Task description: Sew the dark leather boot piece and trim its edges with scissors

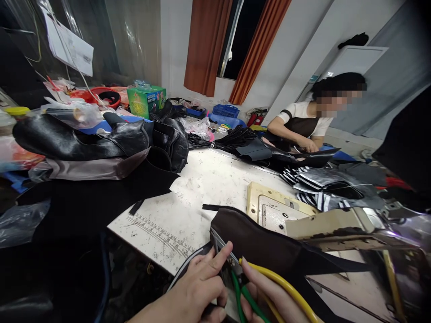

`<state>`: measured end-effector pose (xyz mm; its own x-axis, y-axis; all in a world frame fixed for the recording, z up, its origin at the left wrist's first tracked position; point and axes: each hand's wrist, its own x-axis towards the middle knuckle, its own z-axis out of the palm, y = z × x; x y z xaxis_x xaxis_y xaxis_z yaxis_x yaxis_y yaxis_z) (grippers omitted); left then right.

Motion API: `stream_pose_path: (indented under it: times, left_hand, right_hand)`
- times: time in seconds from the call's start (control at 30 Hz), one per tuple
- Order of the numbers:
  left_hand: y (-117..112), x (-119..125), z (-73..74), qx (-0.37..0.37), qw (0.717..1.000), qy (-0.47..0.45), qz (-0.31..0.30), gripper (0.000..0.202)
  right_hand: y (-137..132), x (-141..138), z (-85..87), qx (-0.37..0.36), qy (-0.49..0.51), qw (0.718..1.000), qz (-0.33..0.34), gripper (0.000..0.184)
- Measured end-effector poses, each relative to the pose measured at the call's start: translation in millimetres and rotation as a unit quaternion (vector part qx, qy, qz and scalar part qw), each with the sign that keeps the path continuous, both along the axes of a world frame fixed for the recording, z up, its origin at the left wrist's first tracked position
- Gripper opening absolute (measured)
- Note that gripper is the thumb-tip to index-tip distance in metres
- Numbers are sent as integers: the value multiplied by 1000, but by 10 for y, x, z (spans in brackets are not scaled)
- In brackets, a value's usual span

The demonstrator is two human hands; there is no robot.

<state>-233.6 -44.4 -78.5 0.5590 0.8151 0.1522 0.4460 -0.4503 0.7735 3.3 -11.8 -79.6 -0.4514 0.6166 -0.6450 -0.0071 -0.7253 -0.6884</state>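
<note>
A dark brown leather piece (259, 244) lies across the near edge of the white worktable (205, 179). My left hand (198, 282) pinches its lower left edge, fingers closed, index finger stretched toward the scissor blades. My right hand (269, 296) grips scissors (232, 264) with yellow and green handle loops; the metal blades sit at the leather's edge between both hands.
Black leather pieces (101, 139) are heaped at the left. A cream sewing machine bed (279, 208) and arm (340, 224) stand at the right. A printed ruler (158, 231) marks the table's near edge. Another person (310, 119) works at the far right. A green box (146, 101) and blue trays (225, 112) stand at the back.
</note>
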Motion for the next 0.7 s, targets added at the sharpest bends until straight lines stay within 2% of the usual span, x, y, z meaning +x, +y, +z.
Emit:
stream_pose_path:
  times: [0.07,0.1,0.2,0.27,0.37,0.4,0.43,0.5,0.53,0.57,0.63,0.7]
  left_hand:
    - [-15,-26,144,-40,999,-10,-3,27]
    - [-23,-30,187,-61,998,-25,5,27]
    - [-37,-26,191,-126,980,-136,73,19]
    - [-34,-37,128,-167,941,-262,134,12]
    - [-71,-127,69,-218,856,-420,207,17]
    - [-110,-180,81,-230,838,-444,219,19]
    - [-164,-244,113,-238,838,-440,216,19]
    - [-314,-386,232,-258,887,-333,190,16]
    - [-401,-456,311,-271,920,-228,168,11]
    - [-489,-520,396,-291,938,-107,157,7]
    - [-643,-621,563,-330,933,89,115,12]
    - [-739,-688,691,-358,912,180,93,17]
  right_hand:
    - [14,-74,36,-11,8,1000,6,21]
    - [18,-108,70,-15,11,1000,12,23]
    - [18,-173,210,-55,29,998,14,57]
    - [19,-187,304,-92,53,994,-10,66]
    - [42,-186,388,-122,84,988,-45,72]
    - [56,-182,397,-125,94,987,-42,74]
    - [73,-178,399,-128,105,986,-30,75]
    - [110,-164,392,-138,122,983,-3,76]
    - [129,-155,387,-144,128,981,5,76]
    - [147,-145,382,-151,132,980,5,76]
    - [177,-124,375,-165,138,977,-2,76]
    - [199,-101,365,-170,153,973,7,78]
